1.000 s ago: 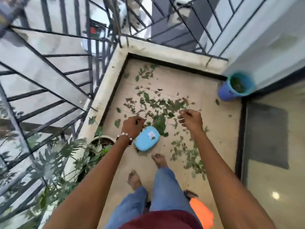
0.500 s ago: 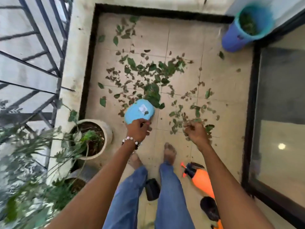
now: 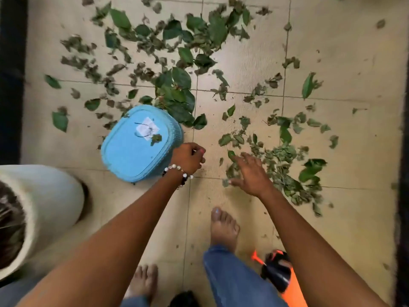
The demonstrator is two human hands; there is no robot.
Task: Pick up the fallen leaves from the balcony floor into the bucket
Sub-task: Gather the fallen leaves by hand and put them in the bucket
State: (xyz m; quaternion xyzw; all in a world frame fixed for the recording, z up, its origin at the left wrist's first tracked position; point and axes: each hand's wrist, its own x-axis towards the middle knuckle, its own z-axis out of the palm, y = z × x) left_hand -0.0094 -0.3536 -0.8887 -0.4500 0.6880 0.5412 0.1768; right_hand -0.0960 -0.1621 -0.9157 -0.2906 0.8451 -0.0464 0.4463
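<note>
Fallen leaves lie scattered over the tiled balcony floor, thick in the far middle and in a second heap on the right, near the person's right hand. That hand hovers low over the near edge of the right heap, its grip wide, fingers spread and palm down, holding nothing that I can see. The left hand, with a bead bracelet at the wrist, is curled narrow at the near right edge of a light blue container; whether it grasps the rim or only touches it, I cannot tell. The container stands upside down on the floor, its flat base up, with a white label and one small leaf on it, and green leaves press against its far side. At the left stands a white plant pot. Two bare feet and blue jeans show near, and an orange and black spray bottle lies at the near right.
</note>
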